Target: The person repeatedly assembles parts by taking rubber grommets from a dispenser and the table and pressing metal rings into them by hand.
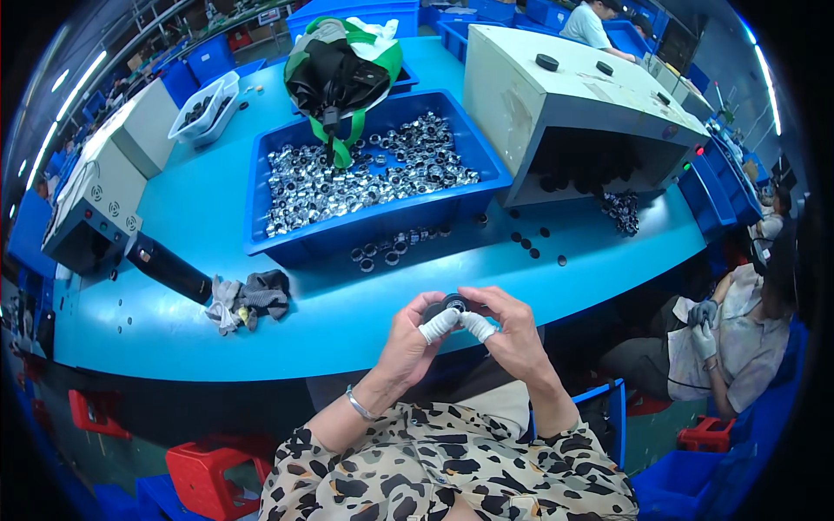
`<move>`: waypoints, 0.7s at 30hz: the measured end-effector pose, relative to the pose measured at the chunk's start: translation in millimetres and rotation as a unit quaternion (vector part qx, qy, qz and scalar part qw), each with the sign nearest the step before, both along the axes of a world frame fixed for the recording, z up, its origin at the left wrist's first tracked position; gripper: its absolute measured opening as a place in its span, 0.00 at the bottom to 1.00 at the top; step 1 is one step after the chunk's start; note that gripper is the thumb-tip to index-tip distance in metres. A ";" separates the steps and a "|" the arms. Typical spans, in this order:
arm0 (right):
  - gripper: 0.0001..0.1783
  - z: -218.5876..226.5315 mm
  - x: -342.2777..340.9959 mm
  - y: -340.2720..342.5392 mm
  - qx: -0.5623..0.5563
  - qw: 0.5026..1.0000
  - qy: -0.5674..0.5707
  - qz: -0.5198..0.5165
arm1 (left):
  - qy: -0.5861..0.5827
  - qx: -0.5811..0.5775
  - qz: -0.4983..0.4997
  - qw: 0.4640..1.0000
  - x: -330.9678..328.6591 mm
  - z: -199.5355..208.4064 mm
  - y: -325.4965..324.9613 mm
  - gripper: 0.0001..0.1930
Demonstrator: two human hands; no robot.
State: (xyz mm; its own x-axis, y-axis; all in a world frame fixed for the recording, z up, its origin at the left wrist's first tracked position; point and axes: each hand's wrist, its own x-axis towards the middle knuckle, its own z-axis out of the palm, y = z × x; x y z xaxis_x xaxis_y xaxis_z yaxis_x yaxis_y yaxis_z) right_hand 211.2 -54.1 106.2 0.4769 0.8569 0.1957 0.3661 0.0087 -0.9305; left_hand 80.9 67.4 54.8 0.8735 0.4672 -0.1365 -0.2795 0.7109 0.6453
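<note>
Over the near edge of the blue table, my left hand (412, 337) and my right hand (511, 330) meet at a small round black part (453, 302). Fingers of both hands close round it, and both thumbs, wrapped in white covers, press on its near side. A silvery ring shows inside its black rim; the rest is hidden by my fingers. Beyond my hands, a short line of shiny metal rings (391, 258) lies against a big blue bin (382, 208), which holds a great heap of similar rings (347, 187).
A white box-shaped housing (591, 87) stands right, dark parts in its opening. Small black discs (526, 243) lie before it. Left are a dark bottle (169, 267), grey gloves (261, 297) and a white basket (207, 108). A black-green bag (339, 74) overhangs the bin; a co-worker (730, 339) sits right.
</note>
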 end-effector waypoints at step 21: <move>0.23 -0.7 12.0 -9.7 -0.011 0.999 0.029 0.042 | 0.079 0.449 0.051 0.889 3.3 10.3 6.2 0.17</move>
